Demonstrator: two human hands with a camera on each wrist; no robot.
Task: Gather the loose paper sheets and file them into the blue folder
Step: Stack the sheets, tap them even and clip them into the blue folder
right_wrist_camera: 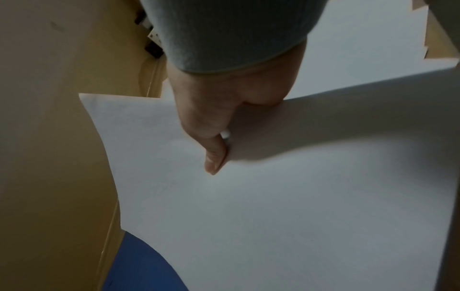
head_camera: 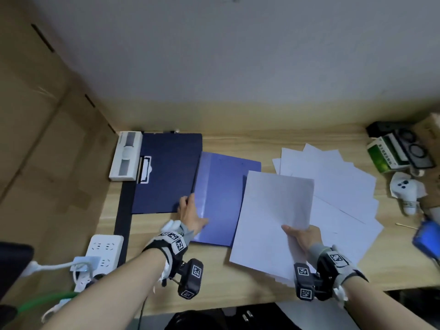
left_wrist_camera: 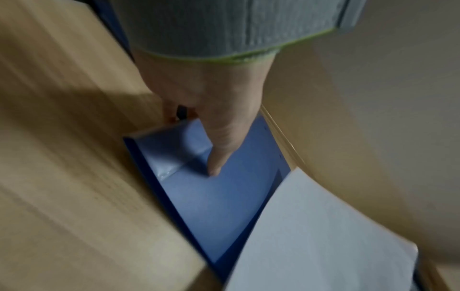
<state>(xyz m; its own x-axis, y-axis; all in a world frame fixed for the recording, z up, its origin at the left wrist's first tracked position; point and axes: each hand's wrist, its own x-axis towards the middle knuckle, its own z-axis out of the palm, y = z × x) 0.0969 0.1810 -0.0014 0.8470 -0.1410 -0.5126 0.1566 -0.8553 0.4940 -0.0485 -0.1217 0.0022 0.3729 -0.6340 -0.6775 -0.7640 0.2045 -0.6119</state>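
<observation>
On the wooden desk (head_camera: 238,291) our blue folder (head_camera: 226,198) lies open just left of our right hand (head_camera: 301,236), long axis running away from us. Its pocket looks empty. Our left hand (head_camera: 190,215), the nearer one, grips its clear inner flap (left_wrist_camera: 171,149) at the spine, thumb on top. Our right hand pinches a white sheet (head_camera: 271,222) whose left edge already overlaps the folder. The other loose sheets (head_camera: 338,184) fan out beyond and right of that hand.
</observation>
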